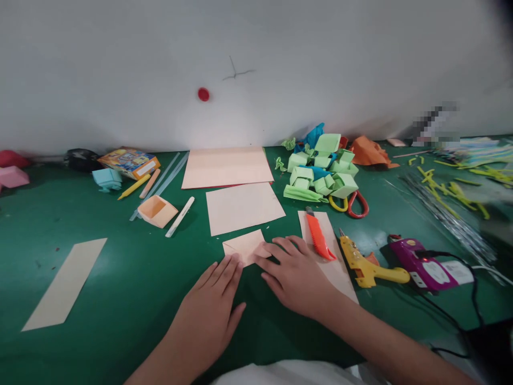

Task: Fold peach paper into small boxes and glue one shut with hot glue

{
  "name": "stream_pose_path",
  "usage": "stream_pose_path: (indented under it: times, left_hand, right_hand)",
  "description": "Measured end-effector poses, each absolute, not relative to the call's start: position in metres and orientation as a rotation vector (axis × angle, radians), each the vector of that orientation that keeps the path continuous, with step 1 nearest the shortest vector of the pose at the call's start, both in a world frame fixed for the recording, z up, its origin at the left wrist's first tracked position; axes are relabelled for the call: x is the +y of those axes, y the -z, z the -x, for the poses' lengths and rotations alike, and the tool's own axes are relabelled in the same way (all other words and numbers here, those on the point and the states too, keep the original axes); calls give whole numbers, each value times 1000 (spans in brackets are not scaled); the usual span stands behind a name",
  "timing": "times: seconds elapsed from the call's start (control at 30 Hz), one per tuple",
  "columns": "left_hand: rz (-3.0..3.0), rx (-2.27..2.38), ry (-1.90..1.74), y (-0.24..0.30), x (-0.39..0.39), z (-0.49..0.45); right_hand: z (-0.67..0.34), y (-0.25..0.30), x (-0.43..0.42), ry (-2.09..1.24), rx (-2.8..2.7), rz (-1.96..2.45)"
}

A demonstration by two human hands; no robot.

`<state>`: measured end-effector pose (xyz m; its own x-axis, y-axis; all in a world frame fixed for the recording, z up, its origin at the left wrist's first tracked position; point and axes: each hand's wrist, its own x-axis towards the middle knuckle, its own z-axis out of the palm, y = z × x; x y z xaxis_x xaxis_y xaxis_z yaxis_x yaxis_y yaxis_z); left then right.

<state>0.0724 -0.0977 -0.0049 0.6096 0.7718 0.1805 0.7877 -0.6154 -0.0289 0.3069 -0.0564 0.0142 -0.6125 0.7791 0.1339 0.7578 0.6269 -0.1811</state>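
A small folded piece of peach paper [245,245] lies flat on the green table in front of me. My left hand [216,299] rests with its fingers stretched out, the fingertips pressing on the paper's near left edge. My right hand [290,272] spreads its fingers over the paper's right side, fingertips touching it. Just beyond lies a larger peach sheet [245,208]. An orange utility knife [319,235] sits on a peach strip [340,275], close to my right hand. A peach folded paper box [157,210] and a white marker [180,217] lie to the left.
Green folded paper pieces [324,166] pile up at the back, with scissors handles [357,205] showing beneath. A yellow glue gun [371,264] and a purple power strip [427,263] with cables stand right. Another paper strip [66,286] lies left. A wall [140,69] rises behind.
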Motion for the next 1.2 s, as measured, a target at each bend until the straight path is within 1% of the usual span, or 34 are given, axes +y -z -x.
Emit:
stream_pose_path:
  times: [0.27,0.57,0.77,0.93,1.1,1.2]
  left_hand:
    - [2644,-1325,230,10,-106,-72]
    - [2677,-1296,151,1,-101,-69]
    - [2744,-1301,35,-16,-95,-72]
    - [2664,-1356,29,-17,-80,-104]
    - [2654,-1236,-149,-3,-78,-145]
    - [2579,-1320,-190,-3,-84,-158]
  right_hand:
    - [-312,-11,-58,37,-2684,1340]
    - [-333,-8,-52,-47,-2697,1336]
    - [-331,-7,-48,27,-2715,1186]
    - [-307,-20,-46,144,-2788,1068]
    - [-284,-30,-36,-23,-3025,1059]
    - [-282,-32,-35,-44,-3082,1074]
